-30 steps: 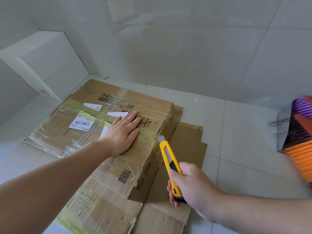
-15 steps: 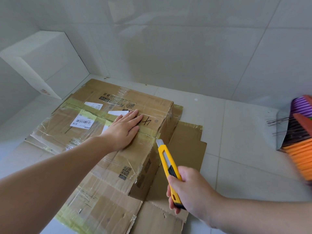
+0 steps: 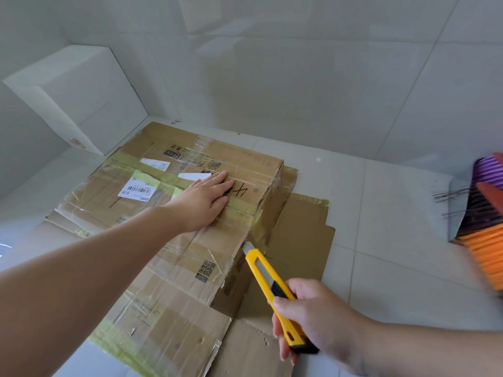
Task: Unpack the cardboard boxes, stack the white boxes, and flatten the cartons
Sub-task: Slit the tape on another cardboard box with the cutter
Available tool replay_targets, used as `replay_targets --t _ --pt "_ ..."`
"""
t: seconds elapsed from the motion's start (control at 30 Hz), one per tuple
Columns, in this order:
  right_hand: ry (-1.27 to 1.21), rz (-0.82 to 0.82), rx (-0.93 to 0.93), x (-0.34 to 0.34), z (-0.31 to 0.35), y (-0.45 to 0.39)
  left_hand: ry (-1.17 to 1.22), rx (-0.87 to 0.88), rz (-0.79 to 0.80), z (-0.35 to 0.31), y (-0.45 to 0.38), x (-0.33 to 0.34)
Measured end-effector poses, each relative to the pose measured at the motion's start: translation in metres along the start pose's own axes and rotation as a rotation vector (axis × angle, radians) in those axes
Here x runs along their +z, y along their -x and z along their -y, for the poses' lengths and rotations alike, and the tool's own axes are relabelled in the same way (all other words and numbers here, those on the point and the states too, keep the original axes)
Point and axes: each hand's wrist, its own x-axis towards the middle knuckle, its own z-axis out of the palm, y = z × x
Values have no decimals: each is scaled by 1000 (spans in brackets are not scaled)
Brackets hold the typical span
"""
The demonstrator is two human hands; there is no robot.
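A first-person view looks down at a pale tiled floor [image 3: 394,213] in a corner where glossy tiled walls meet. A taped brown cardboard carton [image 3: 190,213] lies in the middle of the floor, partly collapsed, on top of an already flattened sheet of cardboard [image 3: 299,240] that sticks out to its right and toward the viewer. Bare floor stretches to the right of the cardboard and along the far wall. A stack of white boxes [image 3: 81,99] stands against the left wall, just beyond the carton's far left corner. At the right edge, well apart from the cardboard, is a blurred broom head with purple and orange bristles [image 3: 487,221]. The carton carries clear and yellowish tape, white shipping labels, a printed QR code and a black handwritten mark. The left hand [image 3: 204,202] rests flat on top of the carton, fingers straight and together. The right hand [image 3: 313,319] is curled around a yellow utility knife [image 3: 269,287], whose blade tip touches the taped right edge of the carton.
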Motion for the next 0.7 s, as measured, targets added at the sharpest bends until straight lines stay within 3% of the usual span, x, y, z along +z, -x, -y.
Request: replay_targets --t 0.07,0.17,0.2,0.33,0.47,0.57,0.7 --pt "3 15 20 -4 -7 3 -62 11 -5 -9 2 -7" --pt "37 -109 -5 -12 -17 5 -145 104 -154 -24 5 -25" --pt "67 -179 -32 -17 -19 2 -127 88 -126 -29 5 -33" --pt "464 -396 -219 -49 -23 -20 -189 10 297 -54 5 -41" --pt "882 -455 -379 -76 -18 -26 -197 30 453 -69 9 -23" --pt "1072 -443 -482 -84 -15 -26 -61 -60 512 -70 11 -22" --pt "1202 -464 -526 -93 -16 -31 -87 -68 356 -70 5 -26"
